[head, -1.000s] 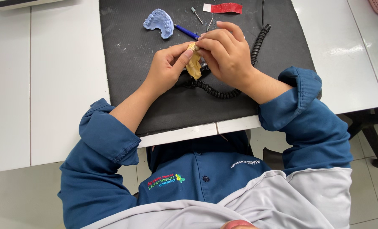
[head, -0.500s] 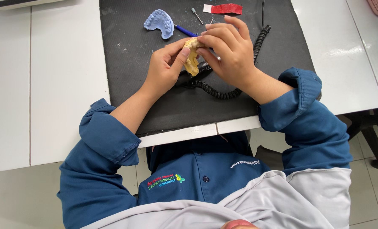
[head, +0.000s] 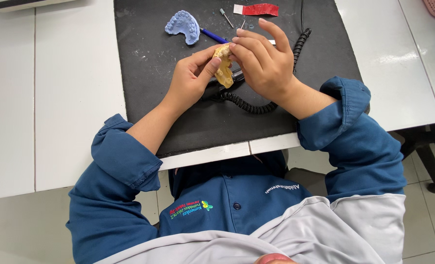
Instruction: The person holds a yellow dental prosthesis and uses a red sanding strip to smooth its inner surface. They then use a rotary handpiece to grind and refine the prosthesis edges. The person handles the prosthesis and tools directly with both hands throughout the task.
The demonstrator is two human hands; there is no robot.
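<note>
My left hand [head: 194,77] grips a small yellow dental cast [head: 223,67] from the left, thumb on its front. My right hand [head: 261,61] closes around a dark handpiece tool [head: 237,75] whose tip meets the cast; most of the tool is hidden under my fingers. Both hands hover over a black mat [head: 168,107]. A black coiled cord [head: 256,105] runs from under my right hand and curls up the mat's right side. A blue dental cast [head: 183,27] lies on the mat, farther from me and to the left of my hands.
A blue pen [head: 212,35] lies beside the blue cast. A small bur [head: 225,17] and a red and white strip [head: 256,9] sit at the mat's far edge. The white table [head: 56,98] extends left and right of the mat. A chair leg [head: 430,161] stands at right.
Both hands and the yellow cast have shifted slightly away from me and turned a little; the grip on cast and tool is unchanged.
</note>
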